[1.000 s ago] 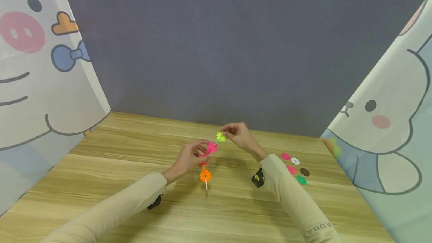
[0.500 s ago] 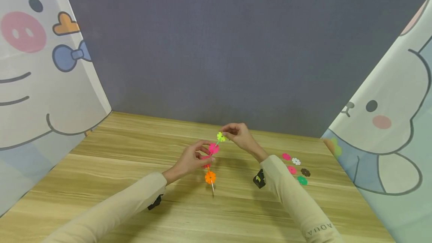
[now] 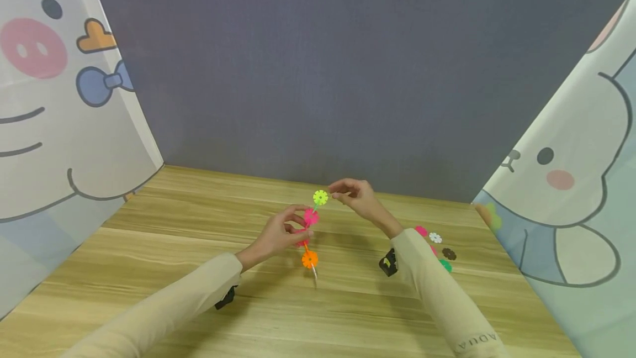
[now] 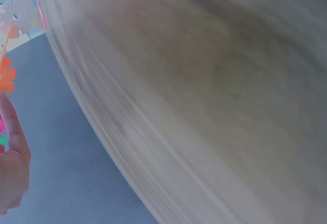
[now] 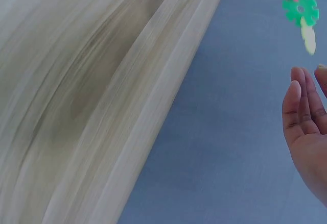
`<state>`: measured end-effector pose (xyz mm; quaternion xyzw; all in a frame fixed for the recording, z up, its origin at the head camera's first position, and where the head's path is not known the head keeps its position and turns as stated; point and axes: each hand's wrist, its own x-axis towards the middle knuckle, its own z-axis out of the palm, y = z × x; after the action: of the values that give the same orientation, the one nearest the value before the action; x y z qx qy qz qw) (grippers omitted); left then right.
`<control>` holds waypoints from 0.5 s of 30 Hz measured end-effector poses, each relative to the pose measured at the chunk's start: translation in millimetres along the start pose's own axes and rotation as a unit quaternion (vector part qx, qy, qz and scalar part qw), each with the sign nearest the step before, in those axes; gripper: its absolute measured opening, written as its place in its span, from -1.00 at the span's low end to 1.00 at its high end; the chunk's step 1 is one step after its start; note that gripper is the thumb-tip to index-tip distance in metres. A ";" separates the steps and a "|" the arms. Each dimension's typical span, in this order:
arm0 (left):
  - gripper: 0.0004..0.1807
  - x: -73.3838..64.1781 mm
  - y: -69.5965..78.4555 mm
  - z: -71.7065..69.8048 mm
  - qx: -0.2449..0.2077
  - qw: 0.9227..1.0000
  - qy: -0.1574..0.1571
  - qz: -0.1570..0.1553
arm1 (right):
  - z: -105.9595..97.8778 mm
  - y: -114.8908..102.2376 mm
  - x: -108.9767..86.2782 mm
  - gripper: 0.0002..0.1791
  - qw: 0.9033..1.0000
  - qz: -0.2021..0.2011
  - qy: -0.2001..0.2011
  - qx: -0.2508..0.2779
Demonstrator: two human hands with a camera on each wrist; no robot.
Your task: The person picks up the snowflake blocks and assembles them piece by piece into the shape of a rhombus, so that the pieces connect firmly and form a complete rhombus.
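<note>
A chain of interlocking snowflake discs hangs from my left hand point(image 3: 275, 231), whose thumb and fingers pinch a pink disc point(image 3: 301, 240) in its middle. Above the grip come another pink disc point(image 3: 311, 216), a green disc point(image 5: 301, 8) seen edge-on in the head view, and a yellow disc point(image 3: 320, 198) on top. Below it hang an orange disc point(image 3: 310, 259) and a white disc point(image 4: 15, 16). My right hand point(image 3: 361, 200) holds nothing; its fingertips are just right of the yellow disc, with a small gap between, fingers loosely bent.
Loose discs lie on the wooden table point(image 3: 164, 225) at the right: pink point(image 3: 421, 231), white point(image 3: 435, 238), dark brown point(image 3: 449, 254) and green point(image 3: 446, 265). My right sleeve point(image 3: 432, 280) partly covers them. A grey wall point(image 3: 318, 70) stands behind; printed cartoon panels flank both sides.
My right hand has let go of the yellow disc and drawn back slightly right. The left hand still pinches the chain, whose lower end has swung a little right.
</note>
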<state>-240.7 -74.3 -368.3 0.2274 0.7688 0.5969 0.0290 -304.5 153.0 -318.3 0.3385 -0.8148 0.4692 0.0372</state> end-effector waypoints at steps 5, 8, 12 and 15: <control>-0.38 -4.1 8.6 -3.2 -0.009 1.000 -0.006 -0.003 | -11.8 14.8 -12.2 -0.81 0.999 0.023 0.013 -0.026; -0.39 -4.8 8.5 -5.0 -0.012 1.000 -0.006 -0.005 | -19.3 11.2 -24.5 -0.81 0.998 0.041 0.016 -0.045; -0.40 -3.8 5.1 -6.2 -0.013 1.000 -0.001 -0.008 | -29.7 3.7 -43.1 -0.79 0.994 0.069 0.020 -0.076; -0.41 -0.4 -4.6 -6.6 -0.010 1.000 0.006 -0.008 | -37.8 13.5 -55.7 -0.79 0.990 0.092 0.028 -0.100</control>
<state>-243.9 -81.2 -370.8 0.2173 0.7647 0.6058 0.0321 -279.3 216.1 -328.2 0.2439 -0.8839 0.3958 0.0503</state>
